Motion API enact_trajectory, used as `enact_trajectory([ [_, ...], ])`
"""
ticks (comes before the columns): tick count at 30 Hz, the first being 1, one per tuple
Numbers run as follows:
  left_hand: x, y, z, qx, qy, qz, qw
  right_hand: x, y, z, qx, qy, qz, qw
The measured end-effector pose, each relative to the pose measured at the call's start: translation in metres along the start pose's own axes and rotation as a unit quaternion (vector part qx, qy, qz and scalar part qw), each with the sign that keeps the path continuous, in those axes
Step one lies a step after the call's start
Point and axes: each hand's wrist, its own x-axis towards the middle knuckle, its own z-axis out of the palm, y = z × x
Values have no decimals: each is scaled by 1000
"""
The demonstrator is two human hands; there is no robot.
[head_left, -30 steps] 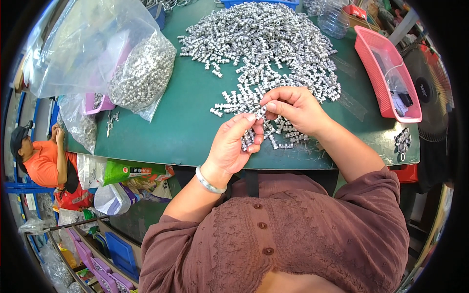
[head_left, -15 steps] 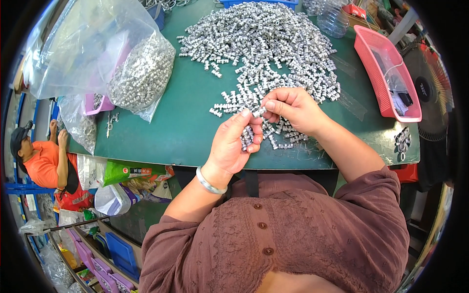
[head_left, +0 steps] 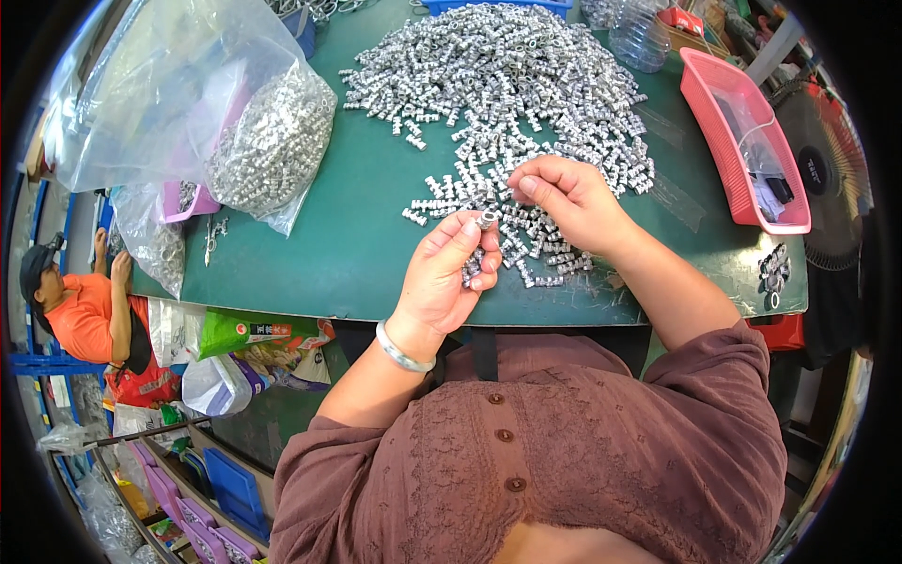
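My left hand [head_left: 440,268] pinches a small silvery metal fitting [head_left: 487,220] between thumb and forefinger, with a round opening showing at its end. More fittings [head_left: 473,267] sit in its curled fingers. To the right and slightly farther away, my right hand [head_left: 573,202] is closed, thumb against forefinger; whatever it may hold is too small to make out. The two hands are apart, over the near end of a big heap of the same ribbed fittings [head_left: 489,70]. Loose fittings [head_left: 545,280] lie below the right hand on the green tabletop [head_left: 376,273].
At left, a clear plastic bag of fittings [head_left: 272,141] leans by a purple scoop-like container [head_left: 188,202]. A pink basket [head_left: 742,141] and a black fan [head_left: 827,179] are at right. A co-worker in an orange shirt [head_left: 89,315] is at far left.
My right hand has drawn away from the left, slightly right. The fitting in my left fingertips now shows its round end. Before, both hands' fingertips met at it.
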Motion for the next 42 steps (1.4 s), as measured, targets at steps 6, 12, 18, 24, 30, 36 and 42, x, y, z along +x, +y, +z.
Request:
enact_trajectory([
  [6, 0, 2, -4, -31, -4, 19, 999, 5, -6, -9, -395, 50, -240, 885],
  [12, 1, 6, 1, -65, 72, 20, 995, 0, -5, -6, -568, -32, -225, 791],
  [18, 3, 0, -4, -31, 49, 6, 998, 1, -4, -6, -609, -25, -186, 771],
  [24, 2, -1, 0, 61, 64, -1, 996, 4, -4, -7, -447, -14, -219, 867],
  [30, 3, -4, 8, 142, 83, 39, 986, 1, -9, 0, -256, -69, -199, 944],
  [36, 3, -4, 3, 87, 65, 47, 993, 2, -8, -2, -213, -67, -233, 946],
  [42, 2, 0, -2, 22, 13, 30, 999, 5, -4, -9, -414, 26, -247, 876],
])
